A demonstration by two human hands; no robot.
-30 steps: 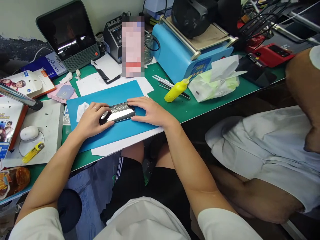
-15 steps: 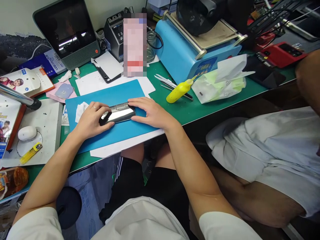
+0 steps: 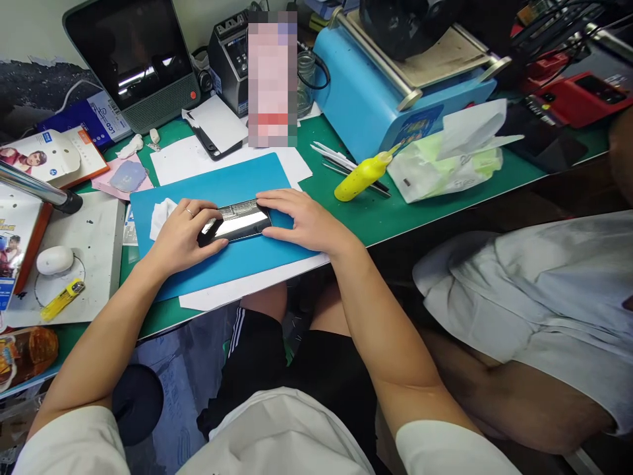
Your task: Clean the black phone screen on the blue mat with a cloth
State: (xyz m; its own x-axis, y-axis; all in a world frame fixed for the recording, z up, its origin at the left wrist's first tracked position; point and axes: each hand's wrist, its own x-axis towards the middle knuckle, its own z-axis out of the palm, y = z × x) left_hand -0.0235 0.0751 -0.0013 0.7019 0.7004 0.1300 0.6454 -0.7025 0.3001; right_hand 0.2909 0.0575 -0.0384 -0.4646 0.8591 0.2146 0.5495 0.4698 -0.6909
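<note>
Our left hand (image 3: pixel 182 231) and right hand (image 3: pixel 307 221) hold a glossy phone (image 3: pixel 241 225) by its left and right ends, on a blue mat (image 3: pixel 235 264) near the table's (image 3: pixel 410 211) near edge. We have bare mat on the phone's near side and open green right of the mat, up to a yellow bottle (image 3: pixel 362 177). Farther right, a blue machine (image 3: pixel 356 99) crowds the far side; a screen (image 3: pixel 128 53) stands far left by a peeling wall (image 3: pixel 37 89).

Blue-and-white box (image 3: pixel 101 120): "LCD" on its pale end
Orange-edged box (image 3: pixel 62 158): print too small to read
Tissue pack (image 3: pixel 445 173): lettering too blurred to read
</note>
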